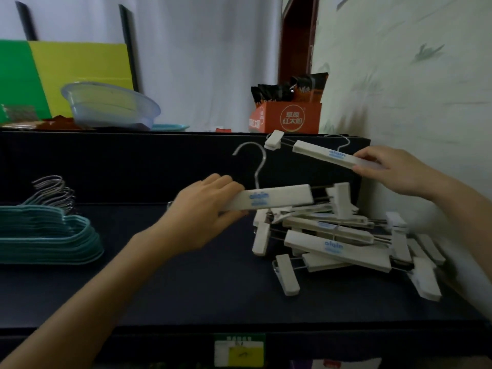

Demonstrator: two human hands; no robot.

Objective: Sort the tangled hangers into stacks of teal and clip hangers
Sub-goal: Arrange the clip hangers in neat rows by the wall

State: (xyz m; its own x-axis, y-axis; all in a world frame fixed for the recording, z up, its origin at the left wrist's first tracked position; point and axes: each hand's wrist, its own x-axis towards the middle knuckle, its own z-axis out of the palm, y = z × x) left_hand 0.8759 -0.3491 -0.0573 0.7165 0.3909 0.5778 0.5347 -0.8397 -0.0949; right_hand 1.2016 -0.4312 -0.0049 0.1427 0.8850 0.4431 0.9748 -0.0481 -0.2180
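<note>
- Left hand [205, 209] is clamped on the left end of a white flat-bar clip hanger with a metal hook [279, 198], fingers curled over the top and thumb under.
- The bar is held roughly level, just above the dark tabletop [186, 288], with the hook upright. Its right end reaches over the pile.
- Right hand [394, 169] is pinched on the right end of a second white clip hanger [319, 153], which is raised clear and tilted up to the left, with one clip hanging at the far end.
- The tangled heap of white clip hangers [332, 241] is seen at the right of the table, against the wall, with bars crossed and clips splayed.
- The stack of teal velvet-look hangers [48, 235] is seen at the far left, neat, hooks aligned, well apart from the heap.
- Step judged: two clip hangers are being pulled free for stacking. The teal side looks done.
- It cannot be told whether the left hanger's right clip is caught in the heap.
- The bar should be lifted straight up before being drawn left, so wires are not dragged.
- Hooks should be turned the same way and bars laid flat, one on the other, in the bare space between stack and heap.
- Risk: the heap could be toppled if a snagged clip is yanked.
</note>
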